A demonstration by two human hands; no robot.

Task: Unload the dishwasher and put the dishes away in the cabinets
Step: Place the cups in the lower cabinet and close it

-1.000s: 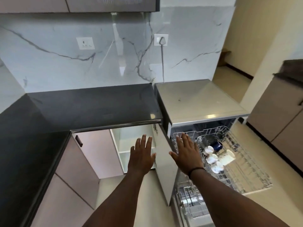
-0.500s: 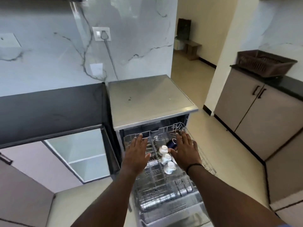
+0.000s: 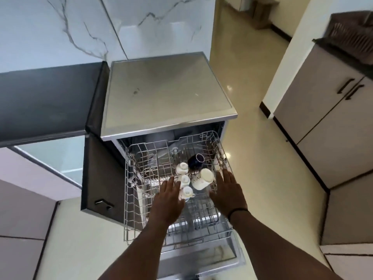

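Observation:
The dishwasher [image 3: 167, 98] stands open with its upper wire rack [image 3: 131, 190] pulled out. In the rack sit three small white cups [image 3: 184, 179] in a row, a larger white mug [image 3: 203, 178] lying tilted, and a dark blue cup [image 3: 196, 160] behind them. My left hand [image 3: 167, 201] hovers over the rack with fingers straight, its fingertips beside the small white cups. My right hand [image 3: 228, 193], a black band on its wrist, reaches with straight fingers just right of the white mug. Neither hand holds anything.
An open cabinet door [image 3: 101, 178] hangs left of the rack, with the open base cabinet [image 3: 54, 156] beyond it under the dark counter [image 3: 44, 102]. Closed cabinets [image 3: 327, 122] stand at the right, a brown basket [image 3: 355, 35] on top. The lowered dishwasher door [image 3: 201, 257] juts out below.
The view has swung from the open cabinet to the dishwasher. Both hands have moved forward and down over the upper rack, closing in on the white cups.

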